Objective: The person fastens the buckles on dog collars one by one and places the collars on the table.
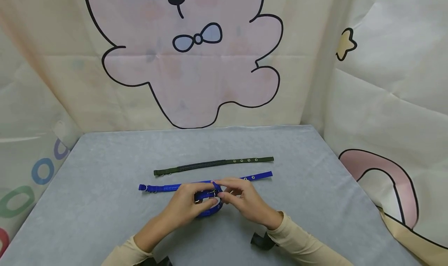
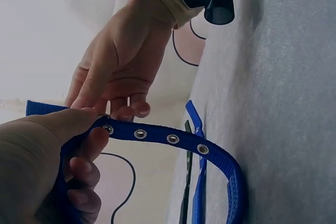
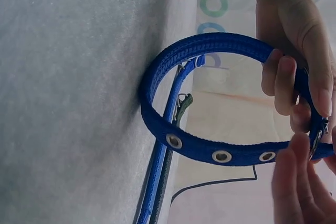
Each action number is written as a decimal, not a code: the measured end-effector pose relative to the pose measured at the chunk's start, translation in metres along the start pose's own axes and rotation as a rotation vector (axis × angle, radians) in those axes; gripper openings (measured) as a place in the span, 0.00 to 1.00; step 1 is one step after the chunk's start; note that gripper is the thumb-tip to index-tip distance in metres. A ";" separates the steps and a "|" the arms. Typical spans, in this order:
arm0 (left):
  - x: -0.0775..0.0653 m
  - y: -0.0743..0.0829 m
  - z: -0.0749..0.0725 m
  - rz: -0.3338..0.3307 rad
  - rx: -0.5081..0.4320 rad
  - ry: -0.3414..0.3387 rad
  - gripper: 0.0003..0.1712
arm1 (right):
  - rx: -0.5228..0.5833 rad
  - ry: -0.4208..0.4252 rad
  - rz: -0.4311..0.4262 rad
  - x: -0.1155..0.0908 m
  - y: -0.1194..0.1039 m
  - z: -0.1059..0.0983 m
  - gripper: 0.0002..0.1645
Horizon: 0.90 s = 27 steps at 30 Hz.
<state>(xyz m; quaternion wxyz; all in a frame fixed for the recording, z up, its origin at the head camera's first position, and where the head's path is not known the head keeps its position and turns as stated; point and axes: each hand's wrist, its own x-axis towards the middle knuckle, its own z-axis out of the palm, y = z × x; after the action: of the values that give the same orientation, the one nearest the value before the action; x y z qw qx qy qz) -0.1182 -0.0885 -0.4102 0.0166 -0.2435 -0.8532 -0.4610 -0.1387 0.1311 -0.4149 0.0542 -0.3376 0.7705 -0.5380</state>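
A blue collar with metal eyelets is bent into a loop between both hands, its strap end running through the metal buckle. My left hand grips it beside the buckle, thumb in front and fingers behind. At the other side of the buckle my right hand pinches the strap by its end with thumb and fingertips. In the right wrist view the loop hangs down close to the table, its padded part at the far side. The right fingers partly cover the buckle there.
Just beyond the hands a second blue collar lies stretched out on the grey cloth-covered table. Behind it lies a dark green collar, also straight. Printed curtains hang around the table's back and sides.
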 end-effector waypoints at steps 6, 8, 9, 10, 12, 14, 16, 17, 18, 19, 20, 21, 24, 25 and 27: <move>0.001 0.000 -0.001 -0.012 -0.022 0.064 0.15 | 0.031 0.055 -0.055 0.004 0.002 -0.002 0.15; 0.001 0.000 -0.002 -0.011 -0.042 0.072 0.15 | 0.029 0.057 -0.048 0.005 0.003 -0.004 0.14; 0.000 -0.001 -0.002 -0.005 -0.045 0.075 0.15 | 0.029 0.057 -0.044 0.005 0.003 -0.004 0.14; 0.000 -0.001 -0.002 0.000 -0.052 0.078 0.14 | 0.027 0.057 -0.048 0.005 0.003 -0.005 0.14; 0.001 -0.001 -0.003 0.015 -0.059 0.089 0.14 | 0.027 0.057 -0.055 0.007 0.004 -0.006 0.14; 0.001 -0.002 -0.004 0.027 -0.063 0.107 0.13 | 0.035 0.057 -0.063 0.008 0.006 -0.007 0.13; 0.002 -0.002 -0.004 0.046 -0.057 0.122 0.13 | 0.043 0.054 -0.074 0.009 0.007 -0.008 0.12; 0.002 -0.003 -0.005 0.056 -0.051 0.130 0.13 | 0.050 0.052 -0.073 0.009 0.007 -0.008 0.12; 0.002 -0.003 -0.005 0.064 -0.044 0.134 0.13 | 0.055 0.050 -0.072 0.010 0.007 -0.008 0.13; 0.002 -0.003 -0.005 0.069 -0.034 0.138 0.13 | 0.061 0.049 -0.067 0.010 0.007 -0.007 0.13; 0.001 -0.004 -0.005 0.072 -0.023 0.144 0.13 | 0.063 0.046 -0.065 0.011 0.007 -0.007 0.13; 0.001 -0.004 -0.005 0.073 -0.017 0.149 0.13 | 0.068 0.042 -0.058 0.011 0.007 -0.007 0.13; 0.001 -0.005 -0.004 0.072 0.003 0.184 0.14 | 0.070 0.034 -0.043 0.013 0.007 -0.009 0.14; 0.001 -0.005 -0.003 0.071 0.006 0.204 0.14 | 0.071 0.032 -0.044 0.014 0.007 -0.010 0.13; 0.001 -0.006 -0.002 0.075 -0.005 0.240 0.15 | 0.074 0.032 -0.048 0.015 0.007 -0.012 0.14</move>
<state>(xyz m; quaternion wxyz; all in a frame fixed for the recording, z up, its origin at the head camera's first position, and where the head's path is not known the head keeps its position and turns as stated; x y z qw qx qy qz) -0.1219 -0.0925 -0.4134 0.1353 -0.2182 -0.8343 -0.4880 -0.1590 0.1328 -0.4117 0.0414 -0.3448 0.7426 -0.5726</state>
